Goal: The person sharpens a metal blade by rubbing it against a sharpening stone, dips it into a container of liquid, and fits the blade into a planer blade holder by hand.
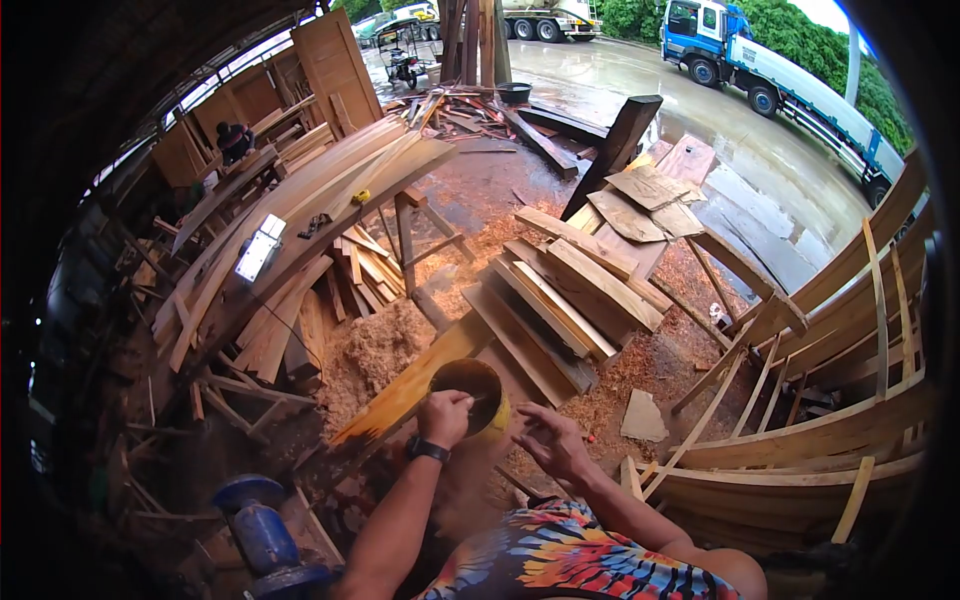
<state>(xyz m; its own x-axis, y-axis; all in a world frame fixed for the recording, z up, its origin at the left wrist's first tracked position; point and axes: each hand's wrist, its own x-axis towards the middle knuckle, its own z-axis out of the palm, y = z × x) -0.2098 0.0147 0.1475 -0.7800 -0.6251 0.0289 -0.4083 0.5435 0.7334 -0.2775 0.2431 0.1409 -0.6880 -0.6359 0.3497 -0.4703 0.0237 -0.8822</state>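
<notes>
Holding left hand (445, 418) pinched at the bucket (497, 424), cannot tell around what; holding right hand (556, 443) half-curled just beside, apparently empty. Having the bucket close in front, presumably for easy reach by both.

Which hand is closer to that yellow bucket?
Left. The left hand is at the mouth of the bucket; the right hand is apart, off its right side.

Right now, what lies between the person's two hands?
In the head view, a round, yellow-sided container lies between the left hand and the right hand.
</notes>
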